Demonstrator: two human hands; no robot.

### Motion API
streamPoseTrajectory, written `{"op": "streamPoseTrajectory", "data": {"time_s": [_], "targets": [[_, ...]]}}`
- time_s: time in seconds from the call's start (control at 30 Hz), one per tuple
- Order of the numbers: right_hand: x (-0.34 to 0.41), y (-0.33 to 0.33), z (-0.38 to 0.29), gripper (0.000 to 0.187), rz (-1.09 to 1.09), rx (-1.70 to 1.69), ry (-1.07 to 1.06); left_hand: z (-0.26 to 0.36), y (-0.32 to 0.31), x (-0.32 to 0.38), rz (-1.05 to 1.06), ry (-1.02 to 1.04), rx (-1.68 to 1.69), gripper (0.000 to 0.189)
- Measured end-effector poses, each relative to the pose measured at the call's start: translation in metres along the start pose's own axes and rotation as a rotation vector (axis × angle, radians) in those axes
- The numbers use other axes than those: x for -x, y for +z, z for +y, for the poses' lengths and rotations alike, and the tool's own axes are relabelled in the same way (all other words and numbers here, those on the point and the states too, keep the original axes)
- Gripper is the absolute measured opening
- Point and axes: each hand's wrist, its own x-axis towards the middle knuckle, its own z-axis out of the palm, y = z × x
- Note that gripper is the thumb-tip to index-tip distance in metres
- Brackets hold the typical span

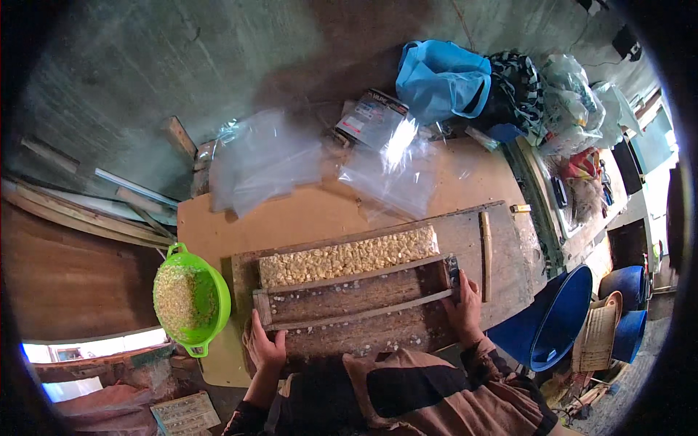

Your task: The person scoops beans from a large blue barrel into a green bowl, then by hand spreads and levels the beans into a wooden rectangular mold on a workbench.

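A shallow rectangular wooden frame lies on a weathered wooden board in front of me. My left hand grips its left end, thumb on the near side. At the opposite end, my right hand holds the corner. Through the frame the board's surface shows, with small pale bits scattered on it. Just beyond its far rail sits a long flat slab of pale beans or grains, which looks wrapped in clear plastic. A thin wooden stick rests on the board to the right.
Left of the board stands a green plastic colander holding pale grains. Clear plastic sheets lie along the table's far side, by a printed packet and a blue bag. A lighter is at right, above a large blue tub.
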Motion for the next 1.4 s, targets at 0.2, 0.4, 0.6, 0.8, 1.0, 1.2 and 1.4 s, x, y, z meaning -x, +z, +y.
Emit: {"op": "streamPoseTrajectory", "data": {"time_s": [0.2,0.4,0.6,0.8,1.0,1.2,1.4], "targets": [[0.001,0.007,0.005,0.070,0.002,0.047,0.001,0.002,-0.002,-0.003,-0.033,-0.004,-0.035,0.076],[0.000,0.004,0.001,0.070,0.023,0.035,-0.024,-0.006,0.003,-0.001,0.001,0.008,0.055,0.077],[0.002,0.012,0.020,0.057,0.226,-0.557,0.111,0.003,-0.001,-0.002,0.021,0.035,0.021,0.079],[-0.160,-0.007,-0.009,0.053,0.074,-0.110,-0.240,0.009,-0.004,0.003,0.094,0.072,0.060,0.085],[-0.254,0.050,-0.042,0.063,-0.047,0.220,-0.282,0.016,-0.008,0.001,0.106,0.091,0.051,0.088],[-0.275,0.073,-0.054,0.030,-0.301,0.475,-0.323,0.019,-0.011,0.010,0.075,-0.009,0.015,0.088],[-0.301,-0.034,-0.123,0.028,0.531,-0.180,-0.599,0.007,-0.004,0.012,0.171,0.142,-0.050,0.085]]}}
